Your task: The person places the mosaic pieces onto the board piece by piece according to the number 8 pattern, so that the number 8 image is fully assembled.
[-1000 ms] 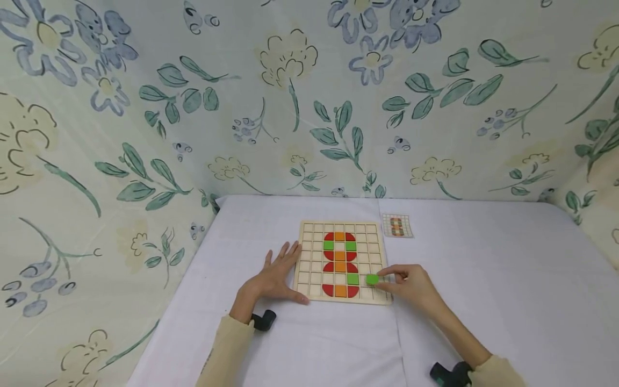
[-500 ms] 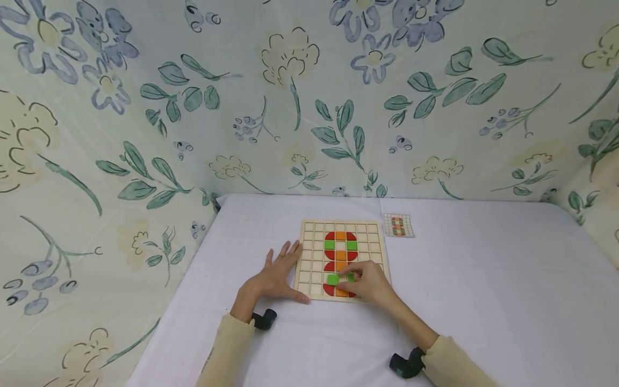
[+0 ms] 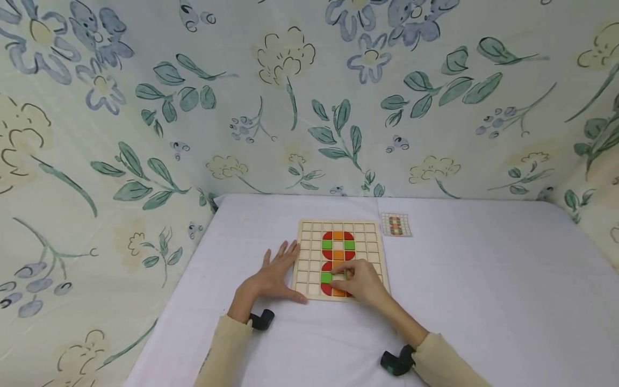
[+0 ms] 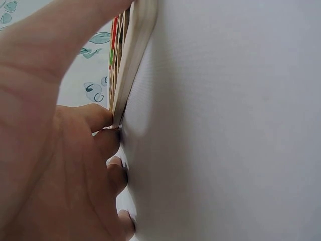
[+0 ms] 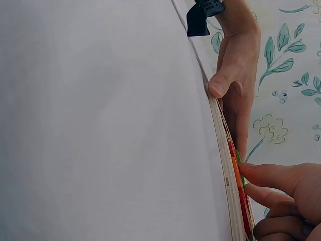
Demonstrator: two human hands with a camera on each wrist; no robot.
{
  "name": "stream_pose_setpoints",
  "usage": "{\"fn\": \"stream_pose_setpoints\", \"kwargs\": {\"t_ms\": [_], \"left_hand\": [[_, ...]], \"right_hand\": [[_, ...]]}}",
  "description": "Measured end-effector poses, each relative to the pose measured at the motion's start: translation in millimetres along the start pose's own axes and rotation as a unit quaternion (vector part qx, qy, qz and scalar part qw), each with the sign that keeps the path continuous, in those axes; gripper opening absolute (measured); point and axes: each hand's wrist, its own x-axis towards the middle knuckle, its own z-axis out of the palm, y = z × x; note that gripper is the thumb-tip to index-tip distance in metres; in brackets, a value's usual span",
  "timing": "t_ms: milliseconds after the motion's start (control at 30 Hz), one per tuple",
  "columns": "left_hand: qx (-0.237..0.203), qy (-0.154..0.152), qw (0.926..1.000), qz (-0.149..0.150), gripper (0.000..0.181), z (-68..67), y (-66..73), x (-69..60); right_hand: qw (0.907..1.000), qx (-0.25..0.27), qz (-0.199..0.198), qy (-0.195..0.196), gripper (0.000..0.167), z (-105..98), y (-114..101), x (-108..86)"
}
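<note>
A square wooden grid board [image 3: 369, 247] lies on the table, its middle columns filled with red, orange and green tiles shaped like a figure eight. My right hand [image 3: 362, 282] pinches a square green tile [image 3: 326, 278] at the left cell of the second row from the front. In the right wrist view the green tile [image 5: 238, 155] stands slightly proud of its neighbours, thumb and finger against it. With fingers spread, my left hand [image 3: 273, 277] rests at the board's left side, thumb by the front corner. The left wrist view shows the board's edge [image 4: 135, 50] against that hand.
A small printed card [image 3: 396, 224] with a gridded figure-eight pattern lies just beyond the board's back right corner. White cloth [image 3: 483, 279] covers the table. A floral curtain [image 3: 271, 134] hangs behind and at the left.
My right hand has carried the green tile leftward across the board, past the right green tile, and lowered it at the left cell. My left hand has stayed at the board's edge.
</note>
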Motion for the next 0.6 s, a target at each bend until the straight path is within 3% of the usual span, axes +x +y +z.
{"fn": "stream_pose_setpoints", "kwargs": {"t_ms": [600], "left_hand": [[0.003, 0.008, 0.9999, -0.007, 0.136, 0.6, 0.2, 0.3]], "right_hand": [[1.0, -0.001, -0.006, 0.007, 0.012, 0.5, -0.7, 2.1]]}}
